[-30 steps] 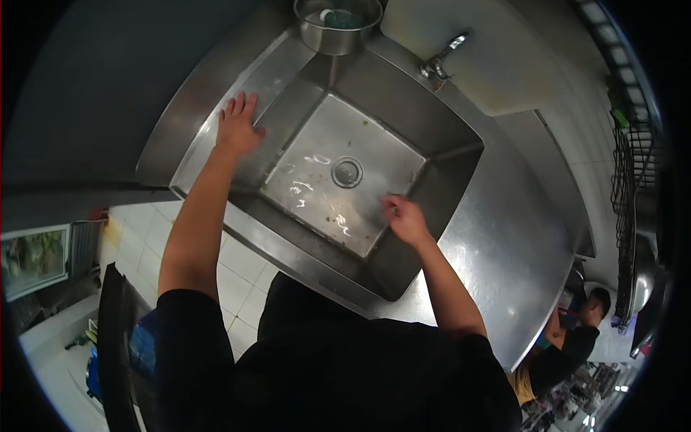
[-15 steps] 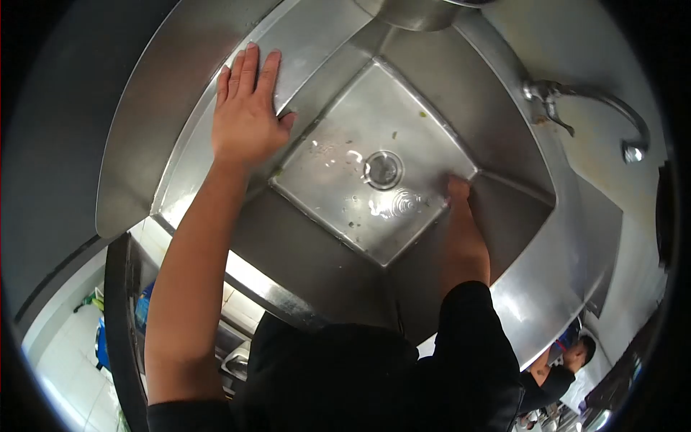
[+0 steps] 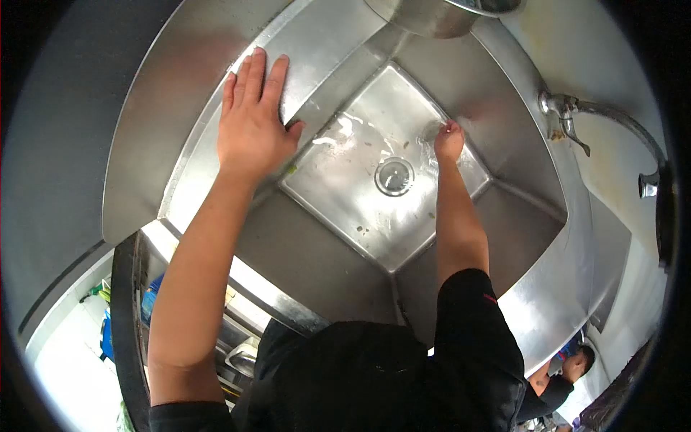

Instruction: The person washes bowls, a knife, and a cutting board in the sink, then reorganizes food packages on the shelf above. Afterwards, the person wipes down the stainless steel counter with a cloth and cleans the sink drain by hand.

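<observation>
My left hand (image 3: 255,122) lies flat on the steel rim (image 3: 188,165) of the sink, fingers stretched out. Down in the basin, my right hand (image 3: 449,142) is closed low by the far right edge of the sink floor (image 3: 338,176). What its curled fingers hold, if anything, is hidden. Shallow water with ripples and a few small green and dark scraps lies on the floor around the round drain (image 3: 394,176).
A steel pot (image 3: 425,16) stands at the basin's far corner. The curved tap (image 3: 612,115) is mounted on the right. Another person (image 3: 565,374) is at the lower right. Shelving with a metal container (image 3: 243,356) shows below left.
My right hand has moved away from me, from the near right side of the sink floor to its far right edge. The left hand stays on the rim. The view has shifted slightly.
</observation>
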`<state>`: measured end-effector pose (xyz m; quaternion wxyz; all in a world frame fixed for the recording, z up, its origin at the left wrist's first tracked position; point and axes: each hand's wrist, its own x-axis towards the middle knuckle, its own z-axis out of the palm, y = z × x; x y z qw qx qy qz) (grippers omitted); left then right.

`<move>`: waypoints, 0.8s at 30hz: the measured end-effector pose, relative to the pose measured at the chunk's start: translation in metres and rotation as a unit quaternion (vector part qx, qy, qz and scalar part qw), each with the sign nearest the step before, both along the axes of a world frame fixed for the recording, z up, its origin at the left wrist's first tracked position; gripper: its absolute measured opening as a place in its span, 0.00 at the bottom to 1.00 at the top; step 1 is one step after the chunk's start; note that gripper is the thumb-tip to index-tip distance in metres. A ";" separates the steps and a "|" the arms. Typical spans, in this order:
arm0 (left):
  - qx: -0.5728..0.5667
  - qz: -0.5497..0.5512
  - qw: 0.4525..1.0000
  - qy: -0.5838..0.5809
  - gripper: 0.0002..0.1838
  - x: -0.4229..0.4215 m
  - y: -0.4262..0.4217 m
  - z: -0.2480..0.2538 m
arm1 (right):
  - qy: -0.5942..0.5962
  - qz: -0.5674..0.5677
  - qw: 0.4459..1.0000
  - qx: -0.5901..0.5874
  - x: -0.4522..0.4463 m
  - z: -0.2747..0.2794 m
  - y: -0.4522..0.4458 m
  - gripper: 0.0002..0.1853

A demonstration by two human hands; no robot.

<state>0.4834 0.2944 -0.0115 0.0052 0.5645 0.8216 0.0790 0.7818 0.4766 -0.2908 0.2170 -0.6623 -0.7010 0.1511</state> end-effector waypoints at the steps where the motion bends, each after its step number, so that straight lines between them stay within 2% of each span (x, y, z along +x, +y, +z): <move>1: 0.000 0.003 1.000 -0.006 0.47 -0.001 0.000 0.000 | 0.006 0.004 1.000 0.003 -0.002 -0.012 0.009 0.10; 3: 0.004 0.007 1.000 0.004 0.47 -0.003 -0.001 0.001 | -0.100 0.098 0.988 -0.071 0.003 -0.055 0.017 0.10; 4: 0.012 -0.003 1.000 -0.010 0.47 -0.003 -0.001 0.002 | -0.093 0.051 0.979 -0.176 -0.013 -0.031 0.007 0.10; 5: 0.020 -0.012 0.999 -0.023 0.47 -0.003 -0.001 0.002 | -0.093 0.057 0.977 -0.183 -0.025 -0.022 -0.009 0.10; 7: 0.024 -0.009 0.999 -0.021 0.47 -0.004 -0.001 0.001 | 0.059 0.126 0.977 -0.159 -0.041 -0.016 -0.027 0.07; 9: 0.014 -0.010 1.000 -0.017 0.47 -0.005 -0.002 0.001 | 0.019 0.162 0.978 -0.132 -0.053 -0.014 -0.050 0.07; 11: 0.008 -0.010 1.000 -0.013 0.46 -0.004 -0.003 0.000 | -0.097 0.155 0.972 -0.147 -0.054 -0.021 -0.077 0.06; 13: -0.002 -0.003 1.000 -0.009 0.47 -0.005 -0.001 0.000 | -0.031 0.155 0.961 -0.227 -0.062 -0.028 -0.095 0.06; 15: -0.001 -0.001 1.000 -0.011 0.47 -0.006 -0.002 0.000 | 0.148 0.176 0.909 -0.347 -0.083 -0.020 -0.125 0.08; 17: -0.001 -0.006 1.000 -0.016 0.47 -0.005 -0.003 -0.001 | 0.156 0.329 0.875 -0.318 -0.119 0.005 -0.155 0.08; 19: 0.005 -0.003 1.000 -0.014 0.47 -0.005 -0.001 -0.001 | 0.152 0.410 0.873 -0.217 -0.154 -0.002 -0.193 0.08; 22: 0.004 0.000 1.000 -0.012 0.46 -0.004 -0.001 -0.001 | 0.147 0.450 0.855 -0.211 -0.188 -0.009 -0.228 0.09; 24: 0.006 0.000 1.000 -0.014 0.47 -0.005 -0.001 0.000 | 0.116 0.514 0.835 -0.157 -0.201 -0.011 -0.243 0.12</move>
